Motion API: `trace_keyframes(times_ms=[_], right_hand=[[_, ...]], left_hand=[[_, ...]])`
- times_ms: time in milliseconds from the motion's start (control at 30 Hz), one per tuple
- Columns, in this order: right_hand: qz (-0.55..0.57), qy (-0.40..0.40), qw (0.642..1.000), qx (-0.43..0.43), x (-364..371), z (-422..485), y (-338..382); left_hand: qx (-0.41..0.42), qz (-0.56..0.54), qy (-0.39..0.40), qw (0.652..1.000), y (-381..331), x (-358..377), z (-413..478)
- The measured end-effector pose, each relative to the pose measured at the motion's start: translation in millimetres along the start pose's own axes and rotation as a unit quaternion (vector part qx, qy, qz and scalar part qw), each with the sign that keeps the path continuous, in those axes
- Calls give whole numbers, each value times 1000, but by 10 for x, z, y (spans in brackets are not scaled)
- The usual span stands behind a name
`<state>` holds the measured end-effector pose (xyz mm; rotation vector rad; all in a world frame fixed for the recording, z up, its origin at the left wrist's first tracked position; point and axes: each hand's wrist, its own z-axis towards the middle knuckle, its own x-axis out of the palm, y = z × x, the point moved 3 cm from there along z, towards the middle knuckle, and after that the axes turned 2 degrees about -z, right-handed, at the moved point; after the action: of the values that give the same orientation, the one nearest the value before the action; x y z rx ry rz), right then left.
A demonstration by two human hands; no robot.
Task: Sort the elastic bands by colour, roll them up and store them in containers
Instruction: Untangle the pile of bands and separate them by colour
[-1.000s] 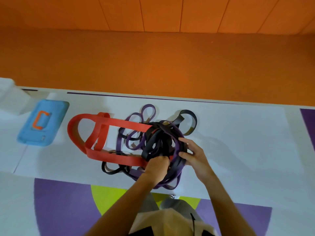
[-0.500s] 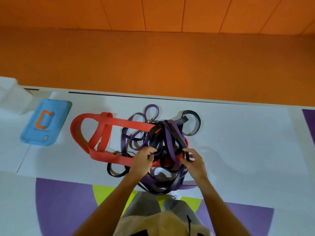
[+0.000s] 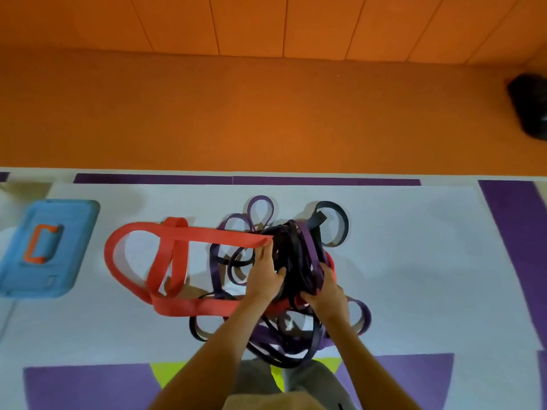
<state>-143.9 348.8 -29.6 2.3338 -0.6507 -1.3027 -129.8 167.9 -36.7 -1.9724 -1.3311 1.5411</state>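
A tangled heap of elastic bands lies on the white floor mat (image 3: 414, 261) in front of me. Wide red bands (image 3: 189, 235) stretch out to the left of it. Purple bands (image 3: 260, 206) and black bands (image 3: 333, 224) loop out at the far side and toward my knees. My left hand (image 3: 265, 275) presses into the left side of the dark knot (image 3: 291, 255), fingers hooked among the strands. My right hand (image 3: 327, 292) grips purple and black strands on the knot's right side. The middle of the knot is hidden between my hands.
A blue case with an orange handle (image 3: 44, 250) lies on the mat at the far left. Orange flooring (image 3: 266, 113) starts beyond the mat's far edge. A black object (image 3: 529, 105) sits at the far right. Purple and yellow floor patches surround my knees.
Both hands have shifted forward and deeper into the knot, bunching the purple and black strands between them. The red bands have barely moved.
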Motion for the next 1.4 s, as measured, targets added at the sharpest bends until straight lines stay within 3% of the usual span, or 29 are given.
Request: trace_keyframes(times_ms=[67,167,267,333,533,700,833,900,1000,1133,1233,1400], right_hand=[[6,-15,999,38,30,29,17],[131,-30,989,57,20,49,25],[340,-30,936,82,-84,41,82],[411,-26,907,89,-206,32,142],[407,-51,910,54,-510,-1,351],[406,-82,909,48,-629,-24,354],[401,-108,908,46,-738,79,342],[391,-127,910,51,-781,200,327],[386,-140,910,58,-825,405,329],[387,-116,912,67,-850,605,313],[389,-69,917,59,-829,694,286],[406,-34,912,53,-837,796,193]], left_hand=[[-3,-2,16,1000,37,-13,52],[-18,-1,38,999,118,-32,121],[-14,-21,29,999,197,-52,158],[-4,-35,22,999,230,-35,150],[38,-42,-7,998,197,2,124],[73,-104,107,986,101,-45,103],[112,-140,141,974,127,-379,66],[119,-104,186,970,182,-569,59],[117,53,298,946,287,-749,44],[42,192,357,913,277,-773,25],[-8,209,308,928,67,-689,123],[-32,205,112,972,-291,-321,351]])
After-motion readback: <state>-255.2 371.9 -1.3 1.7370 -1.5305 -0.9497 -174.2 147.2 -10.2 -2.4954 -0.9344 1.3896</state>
